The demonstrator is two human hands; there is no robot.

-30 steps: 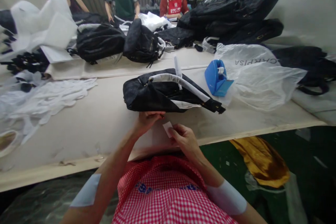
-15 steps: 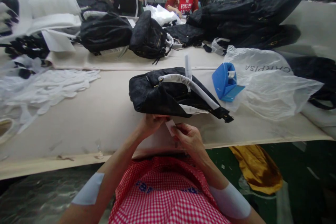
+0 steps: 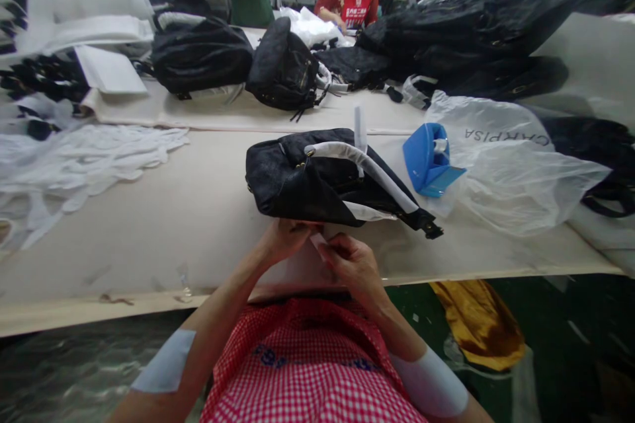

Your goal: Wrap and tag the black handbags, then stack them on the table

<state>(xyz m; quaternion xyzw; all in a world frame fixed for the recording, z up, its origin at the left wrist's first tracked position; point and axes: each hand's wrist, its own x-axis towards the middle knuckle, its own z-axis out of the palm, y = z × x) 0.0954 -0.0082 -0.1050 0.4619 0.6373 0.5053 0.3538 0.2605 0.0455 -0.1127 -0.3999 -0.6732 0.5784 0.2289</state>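
Note:
A black handbag with a white-wrapped handle lies on the beige table right in front of me. Both my hands meet just below the bag, at the table's near edge. My right hand pinches a small white slip. My left hand has its fingers curled and touches the same slip and the bag's lower edge.
A blue tape dispenser and a clear plastic bag lie to the right. White paper strips cover the left. More black bags are piled behind, with people working at the far side. Yellow cloth hangs below the table edge.
My hands have closed together on the white slip and moved nearer the bag's lower edge; less of the slip shows now. The view has tilted slightly.

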